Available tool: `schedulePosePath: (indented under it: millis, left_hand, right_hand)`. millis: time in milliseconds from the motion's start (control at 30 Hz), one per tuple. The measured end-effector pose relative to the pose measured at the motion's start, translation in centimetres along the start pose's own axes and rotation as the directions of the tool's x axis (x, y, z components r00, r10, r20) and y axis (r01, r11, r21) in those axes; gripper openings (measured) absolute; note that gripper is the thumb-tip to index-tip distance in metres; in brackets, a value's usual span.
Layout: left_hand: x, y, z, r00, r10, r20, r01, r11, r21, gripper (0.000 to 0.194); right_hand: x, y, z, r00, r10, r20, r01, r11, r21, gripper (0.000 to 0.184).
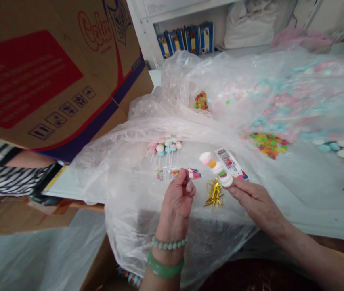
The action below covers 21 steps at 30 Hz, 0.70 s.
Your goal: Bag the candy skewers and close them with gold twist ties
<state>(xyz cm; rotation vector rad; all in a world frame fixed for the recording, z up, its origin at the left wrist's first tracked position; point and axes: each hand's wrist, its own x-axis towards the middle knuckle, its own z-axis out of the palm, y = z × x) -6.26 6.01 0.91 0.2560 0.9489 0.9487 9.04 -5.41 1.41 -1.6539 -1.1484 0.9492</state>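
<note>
My left hand [176, 202] pinches a narrow printed paper strip [178, 174] between thumb and fingers. My right hand [252, 200] grips a stack of pastel marshmallow-like candies [216, 166], pink at the far end and white at the near end. A second printed strip [231, 163] lies just behind that stack. Gold tinsel [214, 194] lies between my hands. A bunch of finished candy sticks [164, 149] lies beyond my left hand. A green bangle [165, 264] and a beaded bracelet [169, 243] circle my left wrist.
Clear plastic sheeting [123, 169] covers the table, with mixed colored candies [267, 144] and pastel discs [338, 147] on it. A large cardboard box [47, 72] looms at upper left, above a co-worker's striped sleeve [2, 169]. Blue binders [184, 40] stand on a shelf behind.
</note>
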Motion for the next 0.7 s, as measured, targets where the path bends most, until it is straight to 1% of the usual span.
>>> schedulePosePath:
  millis: [67,167,233,333,400,467,600,700]
  left_hand:
    - [-0.2,0.3,0.0,0.998,-0.001,0.066,0.002,1.0,-0.013,0.017]
    - [-0.7,0.7,0.3,0.996,0.008,0.094,-0.01,1.0,0.023,0.016]
    - [-0.9,0.9,0.5,0.995,0.033,0.09,-0.041,0.996,0.083,0.015]
    - [-1.1,1.1,0.3,0.99,0.123,0.062,-0.132,0.975,0.179,0.012]
    - [-1.1,1.1,0.0,0.98,0.191,0.059,-0.2,0.954,0.224,0.015]
    - [-1.1,1.0,-0.2,0.969,0.239,0.064,-0.248,0.941,0.232,0.021]
    - [-1.0,1.0,-0.5,0.96,0.276,0.043,-0.279,0.939,0.2,0.029]
    - [-1.0,1.1,-0.6,0.961,0.272,0.049,-0.276,0.94,0.203,0.03]
  right_hand:
    - [-0.7,0.4,0.0,0.999,-0.031,0.036,0.033,0.997,-0.064,0.032]
    - [-1.1,0.9,0.3,0.997,-0.042,0.07,0.047,0.996,-0.072,0.034]
    - [-1.0,0.9,0.4,0.997,-0.037,0.072,0.041,0.998,-0.045,0.034]
    - [-0.8,0.6,0.1,0.998,-0.006,0.062,0.004,1.0,0.025,0.033]
    - [-0.8,0.4,-0.1,0.998,0.015,0.064,-0.019,0.998,0.065,0.032]
    - [-0.8,0.4,-0.2,0.997,0.027,0.07,-0.033,0.995,0.091,0.033]
    - [-1.0,0.6,-0.2,0.995,0.024,0.098,-0.033,0.995,0.093,0.034]
    - [-1.1,0.6,0.0,0.992,-0.012,0.125,0.004,0.998,0.065,0.033]
